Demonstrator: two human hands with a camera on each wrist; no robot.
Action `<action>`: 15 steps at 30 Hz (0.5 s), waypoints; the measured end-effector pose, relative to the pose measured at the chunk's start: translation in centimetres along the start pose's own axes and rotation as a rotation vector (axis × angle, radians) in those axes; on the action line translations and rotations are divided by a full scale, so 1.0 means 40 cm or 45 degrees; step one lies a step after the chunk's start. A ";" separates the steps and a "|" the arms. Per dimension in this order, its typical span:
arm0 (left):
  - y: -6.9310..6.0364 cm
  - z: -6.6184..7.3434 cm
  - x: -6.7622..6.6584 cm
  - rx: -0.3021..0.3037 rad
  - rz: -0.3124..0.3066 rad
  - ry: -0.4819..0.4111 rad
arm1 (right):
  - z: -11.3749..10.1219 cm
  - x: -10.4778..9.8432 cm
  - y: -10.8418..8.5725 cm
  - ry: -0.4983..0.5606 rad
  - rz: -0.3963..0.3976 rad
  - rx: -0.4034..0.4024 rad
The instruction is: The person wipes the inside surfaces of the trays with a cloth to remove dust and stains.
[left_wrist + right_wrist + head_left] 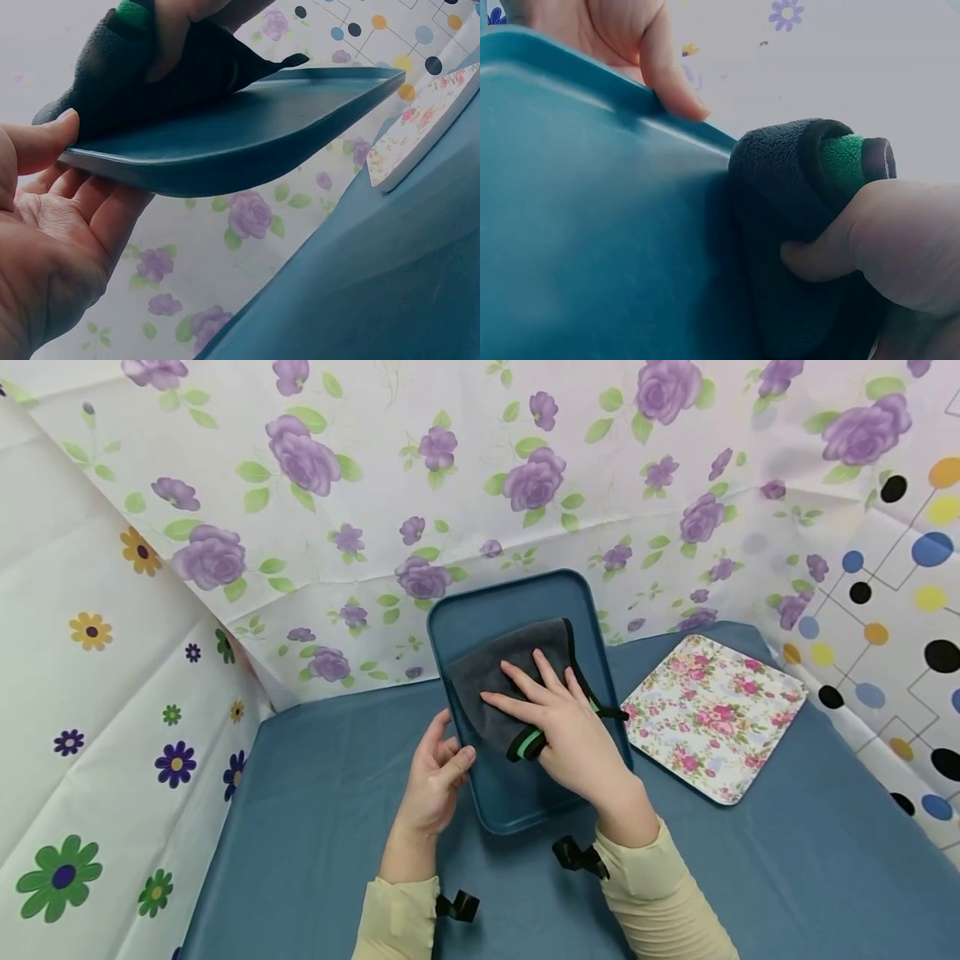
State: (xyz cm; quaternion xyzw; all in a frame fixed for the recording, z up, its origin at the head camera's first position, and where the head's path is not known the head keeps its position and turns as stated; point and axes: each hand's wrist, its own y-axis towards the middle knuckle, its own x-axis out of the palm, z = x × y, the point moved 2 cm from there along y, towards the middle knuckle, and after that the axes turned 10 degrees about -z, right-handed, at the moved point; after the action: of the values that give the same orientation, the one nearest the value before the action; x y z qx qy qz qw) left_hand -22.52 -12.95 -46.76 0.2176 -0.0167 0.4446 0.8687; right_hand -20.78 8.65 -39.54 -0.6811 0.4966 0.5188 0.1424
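Note:
A blue rectangular tray (525, 802) is held up off the table at a tilt, its inner side facing me. My left hand (432, 781) grips its left edge, thumb over the rim and fingers underneath, as the left wrist view shows. Against the inside of the tray lies a folded dark grey cloth (480, 668) with black edging and a green underside. My right hand (566, 731) presses flat on this cloth with spread, straight fingers. In the right wrist view the thumb rests along the cloth (780, 165), whose folded edge shows green.
A square white board with pink flowers (716, 718) lies on the blue-covered table (330, 827) to the right of the tray. Flower-patterned sheets (360, 468) hang behind and at the left; a dotted one (900, 602) hangs at the right.

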 end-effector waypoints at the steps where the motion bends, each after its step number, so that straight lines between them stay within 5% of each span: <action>1: -0.001 0.000 -0.001 0.004 -0.001 -0.004 | 0.003 -0.001 -0.001 0.002 -0.004 0.014; 15: -0.001 0.003 -0.005 0.007 0.023 -0.036 | 0.047 -0.032 -0.014 0.057 -0.019 0.115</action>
State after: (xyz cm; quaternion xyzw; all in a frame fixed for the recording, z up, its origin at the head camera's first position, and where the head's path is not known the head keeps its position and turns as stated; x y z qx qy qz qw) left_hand -22.61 -13.17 -46.69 0.2262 -0.0296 0.4493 0.8638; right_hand -21.31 10.92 -39.43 -0.6890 0.5176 0.4795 0.1659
